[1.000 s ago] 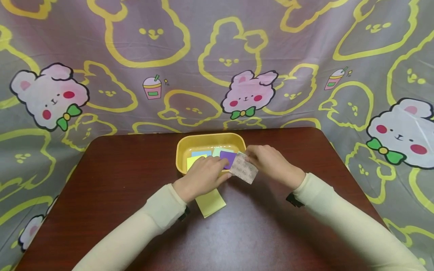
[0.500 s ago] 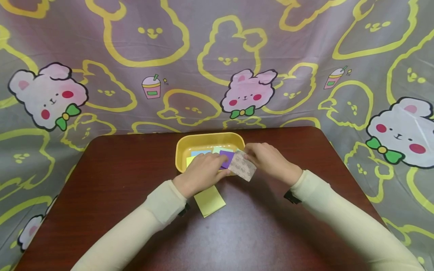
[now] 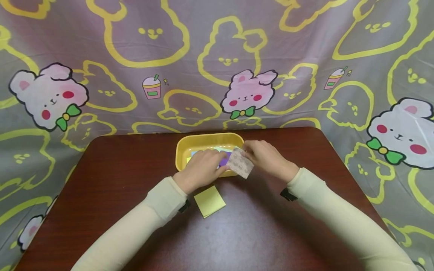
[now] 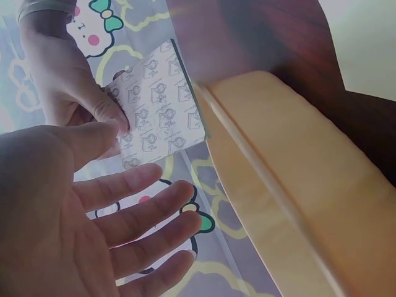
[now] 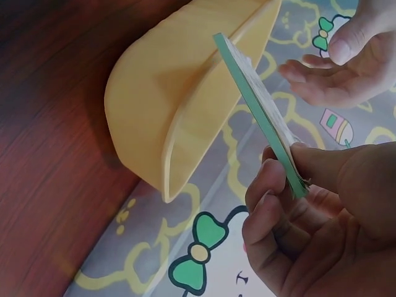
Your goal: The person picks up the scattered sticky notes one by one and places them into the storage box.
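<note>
My right hand [image 3: 271, 162] pinches a sticky note pad [image 3: 240, 163] by its edge, over the front right rim of a yellow basket [image 3: 181, 158]. The pad's printed pale backing faces up in the left wrist view, and its green side edge [image 5: 250, 99] shows in the right wrist view. Left of it, my left hand [image 3: 201, 169] hovers over the basket's front with fingers loosely extended and nothing gripped. Beneath that hand, a purple sticky note pad [image 3: 224, 162] and parts of blue and pale green ones lie in the basket, partly hidden.
On the brown table [image 3: 135, 210], a pale yellow sticky note pad [image 3: 210, 201] lies in front of the basket. A patterned cloth [image 3: 210, 49] hangs behind the table and along both sides.
My right hand has shifted slightly left and away from me with the held pad, nearer the basket's middle. The left hand has moved slightly forward, covering more of the notes in the basket.
</note>
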A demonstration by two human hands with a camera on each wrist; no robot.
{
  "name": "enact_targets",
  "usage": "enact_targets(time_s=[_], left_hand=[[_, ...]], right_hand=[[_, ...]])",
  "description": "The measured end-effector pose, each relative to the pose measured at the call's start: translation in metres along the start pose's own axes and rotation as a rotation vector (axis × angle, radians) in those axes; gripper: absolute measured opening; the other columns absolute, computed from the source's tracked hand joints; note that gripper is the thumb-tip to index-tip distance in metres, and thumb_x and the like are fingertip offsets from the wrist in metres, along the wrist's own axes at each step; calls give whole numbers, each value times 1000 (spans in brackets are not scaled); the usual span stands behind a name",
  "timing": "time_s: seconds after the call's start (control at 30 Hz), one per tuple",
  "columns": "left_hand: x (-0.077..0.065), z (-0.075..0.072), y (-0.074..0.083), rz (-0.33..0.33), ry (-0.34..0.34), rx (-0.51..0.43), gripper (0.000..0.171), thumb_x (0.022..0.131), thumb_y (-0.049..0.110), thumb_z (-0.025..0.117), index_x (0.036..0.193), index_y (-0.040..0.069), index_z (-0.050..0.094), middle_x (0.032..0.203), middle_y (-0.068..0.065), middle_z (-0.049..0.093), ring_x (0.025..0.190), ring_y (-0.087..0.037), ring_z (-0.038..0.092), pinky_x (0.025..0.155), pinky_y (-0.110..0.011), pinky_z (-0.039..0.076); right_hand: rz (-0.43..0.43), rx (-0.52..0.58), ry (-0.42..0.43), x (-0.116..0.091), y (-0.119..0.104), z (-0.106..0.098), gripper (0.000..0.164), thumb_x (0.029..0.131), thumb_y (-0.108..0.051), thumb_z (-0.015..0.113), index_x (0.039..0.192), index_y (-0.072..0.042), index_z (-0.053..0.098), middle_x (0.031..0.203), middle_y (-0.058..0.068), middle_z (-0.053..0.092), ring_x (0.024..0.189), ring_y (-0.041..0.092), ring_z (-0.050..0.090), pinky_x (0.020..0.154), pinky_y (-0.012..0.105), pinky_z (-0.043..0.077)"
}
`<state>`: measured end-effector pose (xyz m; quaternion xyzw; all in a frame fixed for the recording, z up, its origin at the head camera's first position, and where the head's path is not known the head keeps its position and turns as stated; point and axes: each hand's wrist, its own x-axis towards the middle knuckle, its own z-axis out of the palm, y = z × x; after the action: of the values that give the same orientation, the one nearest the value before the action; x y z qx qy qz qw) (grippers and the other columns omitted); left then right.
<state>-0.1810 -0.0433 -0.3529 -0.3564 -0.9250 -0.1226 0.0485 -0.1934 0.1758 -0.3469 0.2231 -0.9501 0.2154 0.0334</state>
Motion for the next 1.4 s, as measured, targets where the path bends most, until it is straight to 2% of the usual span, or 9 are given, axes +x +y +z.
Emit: enact_targets(time_s=[0.23, 0.57, 0.77, 1.03, 1.4], left_hand=[[1, 0, -3, 0, 26, -2, 31, 89, 40, 59, 102, 12, 63, 75, 3, 57, 66, -15, 53, 56, -35, 44], [2, 0, -10, -65, -40, 15, 40, 90, 42, 56, 114, 11, 63, 85, 0, 63, 66, -14, 52, 59, -32, 46], [2, 1, -15, -61, -16, 17, 37, 90, 40, 57, 111, 11, 64, 84, -1, 63, 68, -16, 56, 57, -34, 46], [1, 0, -19, -86, -25, 21, 38, 90, 40, 57, 114, 12, 64, 96, -3, 67, 77, -20, 61, 64, -37, 49], [3, 2, -28, -94, -13, 19, 38, 89, 39, 57, 112, 10, 64, 94, -2, 67, 78, -20, 62, 64, -38, 48]], right_hand=[[24, 4, 3, 4, 1, 2, 14, 87, -19, 64, 94, -8, 65, 68, 0, 55, 57, 14, 47, 49, 30, 40], [36, 24, 10, 11, 1, 6, 14, 87, -19, 64, 93, -6, 65, 71, 1, 58, 59, 14, 50, 50, 30, 43], [49, 40, 4, 16, 0, 9, 13, 88, -19, 63, 92, -7, 65, 70, 1, 58, 58, 14, 50, 50, 30, 43], [58, 33, 15, 25, 0, 11, 12, 90, -20, 60, 89, -7, 62, 70, 2, 57, 59, 15, 50, 51, 30, 43], [101, 62, -13, 34, -7, 15, 15, 91, -21, 59, 95, -6, 61, 77, 4, 60, 64, 17, 54, 55, 30, 46]])
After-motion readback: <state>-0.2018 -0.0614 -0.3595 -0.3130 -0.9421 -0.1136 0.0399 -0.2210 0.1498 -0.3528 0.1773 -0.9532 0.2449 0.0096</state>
